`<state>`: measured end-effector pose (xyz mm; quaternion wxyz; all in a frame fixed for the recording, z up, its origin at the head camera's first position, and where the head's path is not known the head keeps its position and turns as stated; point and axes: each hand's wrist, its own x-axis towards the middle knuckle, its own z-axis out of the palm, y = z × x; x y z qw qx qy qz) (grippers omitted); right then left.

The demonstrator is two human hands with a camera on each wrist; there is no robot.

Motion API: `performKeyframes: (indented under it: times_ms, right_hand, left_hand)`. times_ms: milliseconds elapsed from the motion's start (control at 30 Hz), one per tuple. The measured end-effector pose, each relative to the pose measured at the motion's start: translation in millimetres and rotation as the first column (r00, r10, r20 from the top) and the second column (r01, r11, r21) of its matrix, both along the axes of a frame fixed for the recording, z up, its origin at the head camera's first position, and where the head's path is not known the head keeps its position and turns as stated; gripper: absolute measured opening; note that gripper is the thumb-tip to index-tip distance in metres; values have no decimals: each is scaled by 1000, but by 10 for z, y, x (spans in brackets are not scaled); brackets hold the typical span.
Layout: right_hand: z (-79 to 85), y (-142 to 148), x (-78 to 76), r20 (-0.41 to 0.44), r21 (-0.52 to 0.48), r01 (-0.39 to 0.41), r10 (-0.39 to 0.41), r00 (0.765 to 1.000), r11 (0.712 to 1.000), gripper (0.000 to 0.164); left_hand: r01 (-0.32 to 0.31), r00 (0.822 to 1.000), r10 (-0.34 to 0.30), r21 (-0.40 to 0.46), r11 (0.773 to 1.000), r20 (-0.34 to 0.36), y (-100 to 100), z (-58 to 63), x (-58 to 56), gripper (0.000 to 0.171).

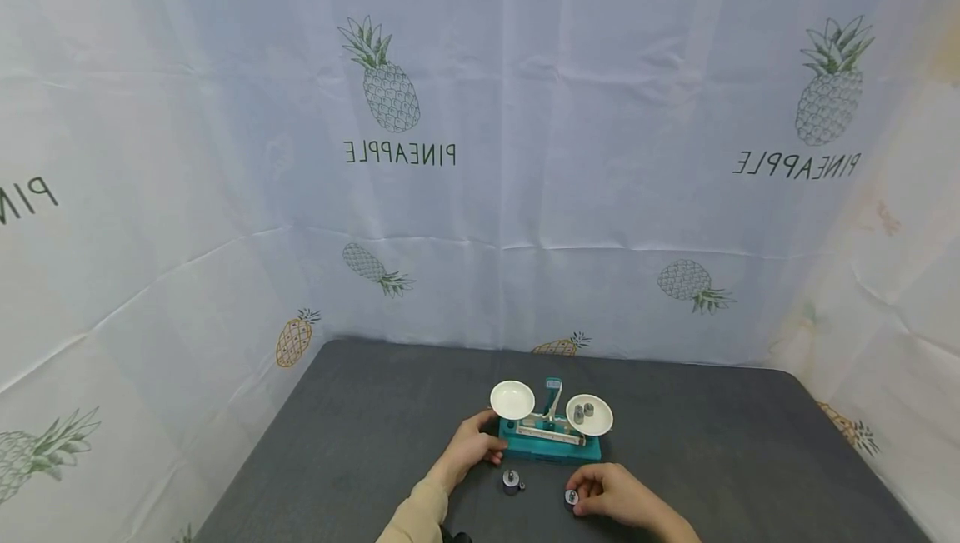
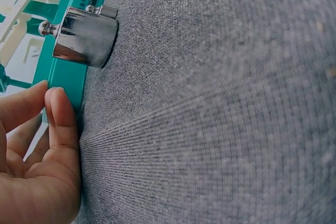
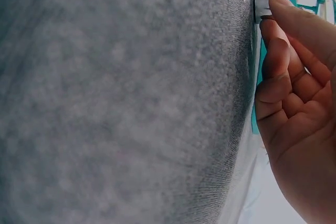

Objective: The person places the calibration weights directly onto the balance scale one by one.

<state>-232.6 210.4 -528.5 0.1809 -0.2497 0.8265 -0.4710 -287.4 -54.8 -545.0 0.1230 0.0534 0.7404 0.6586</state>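
A teal balance scale with two white pans stands on the dark cloth. My left hand grips the left end of its base, thumb at the front; the left wrist view shows the fingertips at the teal corner. A shiny metal weight with a knob stands in front of the base, with a much smaller weight beside it. Farther right, my right hand pinches another knobbed metal weight between thumb and fingers, low over the cloth. Two small weights sit in the right pan.
The left pan sits higher than the right one. A grey table spreads around the scale. White curtains printed with pineapples rise behind it and at both sides. A black object shows at the bottom edge near the left sleeve.
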Motion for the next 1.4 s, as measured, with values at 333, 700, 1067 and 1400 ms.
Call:
performKeyframes:
  times_ms: [333, 700, 1067, 1400]
  right_hand:
    - [37, 2, 33, 1, 11, -13, 13, 1000, 1000, 19]
    - [218, 32, 55, -106, 15, 28, -26, 994, 999, 18]
    - [509, 113, 77, -192, -16, 113, -114, 975, 993, 17]
    - [735, 264, -15, -277, -10, 264, -257, 926, 964, 27]
  left_hand:
    - [2, 1000, -3, 3, 1000, 5, 4, 9, 13, 62]
    - [-1, 1000, 1, -2, 1000, -13, 1, 17, 7, 58]
    - [3, 1000, -3, 2, 1000, -11, -4, 16, 13, 58]
    - [10, 1000, -10, 10, 1000, -6, -9, 21, 22, 61]
